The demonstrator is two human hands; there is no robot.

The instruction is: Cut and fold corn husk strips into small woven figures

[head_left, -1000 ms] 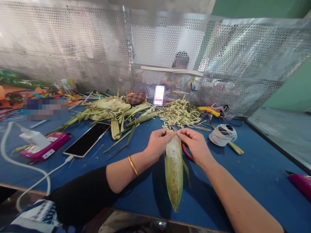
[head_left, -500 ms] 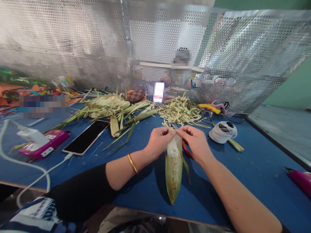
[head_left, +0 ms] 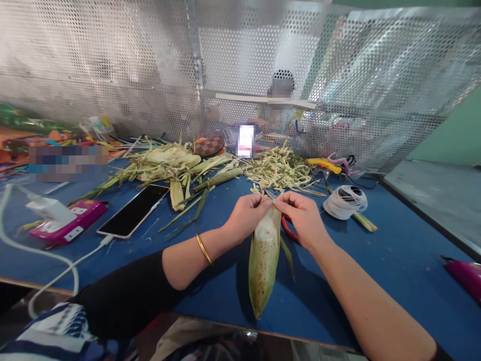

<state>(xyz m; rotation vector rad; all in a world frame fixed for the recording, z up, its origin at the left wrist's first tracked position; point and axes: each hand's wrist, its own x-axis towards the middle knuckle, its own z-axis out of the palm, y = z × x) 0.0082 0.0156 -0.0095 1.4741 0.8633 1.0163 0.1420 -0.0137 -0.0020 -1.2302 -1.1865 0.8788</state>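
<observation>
Pinching tight, left hand and right hand meet at the top edge of a corn husk, and its lower tip has just swung leftward! Grip unchanged, so the work seems centred on that upper end. Pale above, green below, brown-speckled down the middle, it's over the blue table, red-handled scissors beside the right hand.

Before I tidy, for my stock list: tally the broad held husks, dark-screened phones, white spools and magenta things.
Broad held husk: 1
Dark-screened phone: 1
White spool: 1
Magenta things (power strip, item at right edge): 2
Total: 5
</observation>
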